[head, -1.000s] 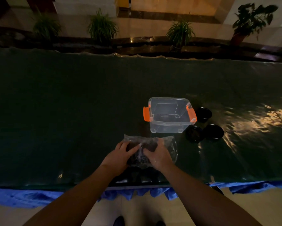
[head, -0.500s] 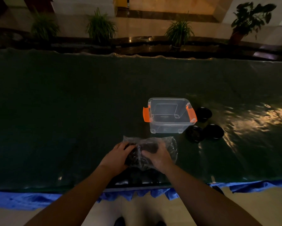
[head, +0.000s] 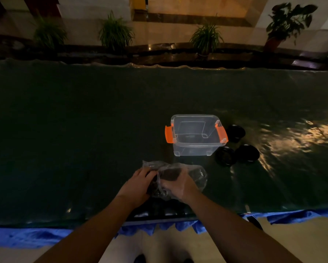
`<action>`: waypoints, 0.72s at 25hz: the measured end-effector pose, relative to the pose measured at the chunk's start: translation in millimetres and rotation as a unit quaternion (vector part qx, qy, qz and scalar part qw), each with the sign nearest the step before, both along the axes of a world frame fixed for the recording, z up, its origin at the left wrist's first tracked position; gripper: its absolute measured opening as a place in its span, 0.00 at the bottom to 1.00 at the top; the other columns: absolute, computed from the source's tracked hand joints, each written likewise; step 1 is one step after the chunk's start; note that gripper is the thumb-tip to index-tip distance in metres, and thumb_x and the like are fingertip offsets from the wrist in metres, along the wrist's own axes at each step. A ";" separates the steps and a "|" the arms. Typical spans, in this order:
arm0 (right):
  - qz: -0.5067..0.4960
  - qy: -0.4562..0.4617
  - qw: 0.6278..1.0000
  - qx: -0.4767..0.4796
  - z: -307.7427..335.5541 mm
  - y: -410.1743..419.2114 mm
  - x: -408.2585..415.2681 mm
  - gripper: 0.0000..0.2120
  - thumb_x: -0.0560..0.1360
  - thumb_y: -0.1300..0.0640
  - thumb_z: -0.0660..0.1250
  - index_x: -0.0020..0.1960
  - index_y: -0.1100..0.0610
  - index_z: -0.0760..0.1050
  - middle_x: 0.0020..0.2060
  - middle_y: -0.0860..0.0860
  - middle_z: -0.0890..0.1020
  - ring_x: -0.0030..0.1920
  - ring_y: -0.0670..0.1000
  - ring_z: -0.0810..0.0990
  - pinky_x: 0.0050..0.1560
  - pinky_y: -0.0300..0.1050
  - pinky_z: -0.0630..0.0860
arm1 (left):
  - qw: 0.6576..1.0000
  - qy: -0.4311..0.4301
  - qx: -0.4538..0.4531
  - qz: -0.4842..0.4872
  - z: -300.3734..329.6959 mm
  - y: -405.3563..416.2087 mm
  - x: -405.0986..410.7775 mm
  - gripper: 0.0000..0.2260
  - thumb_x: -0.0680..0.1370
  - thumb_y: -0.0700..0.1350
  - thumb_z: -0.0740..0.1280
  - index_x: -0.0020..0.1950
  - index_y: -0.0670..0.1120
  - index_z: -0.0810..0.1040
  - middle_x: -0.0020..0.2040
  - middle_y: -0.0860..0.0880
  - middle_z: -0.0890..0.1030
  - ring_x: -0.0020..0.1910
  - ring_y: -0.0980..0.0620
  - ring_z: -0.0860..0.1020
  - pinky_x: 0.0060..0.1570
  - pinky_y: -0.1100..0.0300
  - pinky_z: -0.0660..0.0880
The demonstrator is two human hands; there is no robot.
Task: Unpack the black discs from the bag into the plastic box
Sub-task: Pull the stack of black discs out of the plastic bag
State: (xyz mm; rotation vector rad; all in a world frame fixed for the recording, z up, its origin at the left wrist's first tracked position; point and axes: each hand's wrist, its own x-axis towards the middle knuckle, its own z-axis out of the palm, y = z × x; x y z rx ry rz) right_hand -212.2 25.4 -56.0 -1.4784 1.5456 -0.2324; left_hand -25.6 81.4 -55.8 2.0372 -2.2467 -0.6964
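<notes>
Head view, starting nearest: both bare forearms reach over the blue-fringed near edge of the dark green covered counter to a crumpled clear plastic bag lying on it, dark contents showing through the film. The left hand is at the bag's left end with its fingers curled at what looks like the mouth, though whether they pinch film or a disc I cannot tell. The right hand is closed over the top of the bag, gripping film and the dark mass under it. The film looks thin, soft and slippery, so it will likely bunch and slide; better to pin it with one hand and draw each disc out by its rim with the other. The discs look stiff and light, probably easy to pinch at the edge. Just beyond stands the clear plastic box with orange latches, open and apparently empty. Beside its right wall lie three black round discs, close together on the counter. Potted plants line the far ledge.
</notes>
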 end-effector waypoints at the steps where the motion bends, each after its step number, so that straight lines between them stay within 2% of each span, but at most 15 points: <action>1: -0.001 0.010 1.000 0.005 1.1 0.5 3.4 0.46 0.63 0.34 0.79 0.72 0.55 0.70 0.62 0.55 0.80 0.62 0.56 0.81 0.65 0.55 0.78 | 1.000 0.007 -0.003 0.009 0.1 0.0 -0.5 0.36 0.73 0.47 0.76 0.78 0.53 0.62 0.78 0.47 0.64 0.76 0.43 0.62 0.72 0.46 0.68; 3: -0.030 0.046 0.998 -0.001 6.7 4.0 12.2 0.55 0.52 0.26 0.77 0.71 0.54 0.71 0.63 0.53 0.78 0.63 0.56 0.80 0.63 0.51 0.79 | 1.000 0.011 -0.007 0.012 0.5 -0.4 -2.1 0.35 0.73 0.47 0.75 0.77 0.51 0.63 0.77 0.47 0.65 0.76 0.43 0.62 0.71 0.46 0.68; 5: -0.055 0.068 0.996 -0.011 8.5 6.2 14.6 0.58 0.47 0.25 0.78 0.70 0.54 0.69 0.61 0.51 0.76 0.60 0.52 0.79 0.58 0.46 0.78 | 1.000 0.005 -0.012 -0.002 0.6 -0.9 -3.5 0.34 0.74 0.48 0.75 0.77 0.51 0.64 0.77 0.47 0.65 0.76 0.42 0.62 0.71 0.45 0.69; 8: -0.046 0.029 0.998 0.002 8.6 0.4 7.0 0.51 0.54 0.31 0.80 0.70 0.53 0.71 0.60 0.51 0.80 0.59 0.52 0.80 0.63 0.51 0.79 | 1.000 -0.003 -0.010 -0.003 1.0 -1.6 -1.9 0.37 0.74 0.49 0.75 0.78 0.54 0.62 0.78 0.48 0.63 0.77 0.43 0.60 0.72 0.46 0.68; 11: -0.025 0.042 0.999 0.011 13.3 -6.3 0.1 0.42 0.62 0.33 0.79 0.68 0.53 0.73 0.59 0.52 0.81 0.60 0.54 0.81 0.64 0.52 0.78 | 1.000 -0.001 0.001 -0.005 1.4 -1.7 0.5 0.37 0.74 0.50 0.75 0.78 0.56 0.61 0.79 0.48 0.62 0.77 0.43 0.60 0.73 0.45 0.67; 13: -0.043 0.059 0.997 0.009 16.6 -4.8 4.5 0.46 0.57 0.29 0.75 0.67 0.55 0.73 0.59 0.53 0.82 0.60 0.55 0.81 0.63 0.53 0.79 | 1.000 -0.014 0.000 -0.014 2.1 -2.1 0.2 0.36 0.74 0.50 0.75 0.78 0.56 0.61 0.78 0.48 0.61 0.76 0.43 0.60 0.71 0.45 0.70; 15: -0.077 0.112 0.991 -0.007 20.8 2.1 13.2 0.54 0.52 0.25 0.71 0.69 0.55 0.67 0.62 0.53 0.76 0.63 0.56 0.77 0.61 0.55 0.79 | 0.999 -0.028 0.004 -0.019 2.1 -2.7 -2.9 0.35 0.74 0.49 0.74 0.78 0.57 0.61 0.78 0.47 0.60 0.76 0.42 0.59 0.68 0.44 0.72; 18: -0.057 0.211 0.976 -0.015 22.0 9.8 27.7 0.59 0.54 0.25 0.73 0.73 0.55 0.56 0.66 0.54 0.67 0.68 0.58 0.70 0.64 0.59 0.75 | 0.999 -0.036 0.020 -0.018 1.3 -2.8 -5.9 0.35 0.76 0.51 0.72 0.79 0.58 0.58 0.79 0.46 0.58 0.77 0.41 0.56 0.67 0.41 0.72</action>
